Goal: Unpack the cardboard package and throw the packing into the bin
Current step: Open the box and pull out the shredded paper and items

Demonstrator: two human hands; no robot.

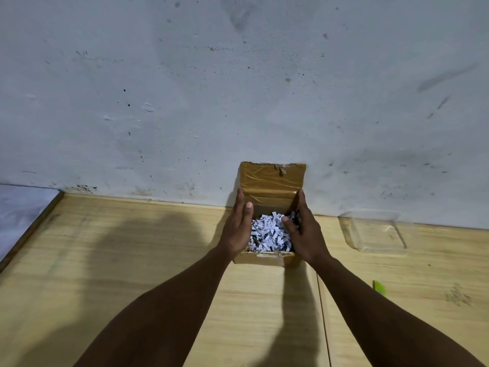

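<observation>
- Where the wooden surface (105,260) meets its left edge, we see a strip of pale floor (18,213) beyond it, and the stained white wall (238,88) rises behind everything.
- We have our left hand (236,229) flat against the left side of the cardboard box (264,258), its fingers (239,205) straight and pressed together, the thumb reaching over the rim toward the filling.
- We see the box standing on the surface right against the wall, its taped lid flap (272,178) folded up and leaning on the wall.
- Inside the open box lies a heap of white shredded paper (270,234), filling it up to about the rim.
- We hold our right hand (307,234) against the right side of the box, fingers together along the wall of the box and the thumb resting on the shredded paper.
- Further right, we see a clear plastic container (375,231) on the surface near the wall, well apart from the box.
- Nearer to us on the right, a small green object (379,288) lies on the surface; we cannot tell what it is.
</observation>
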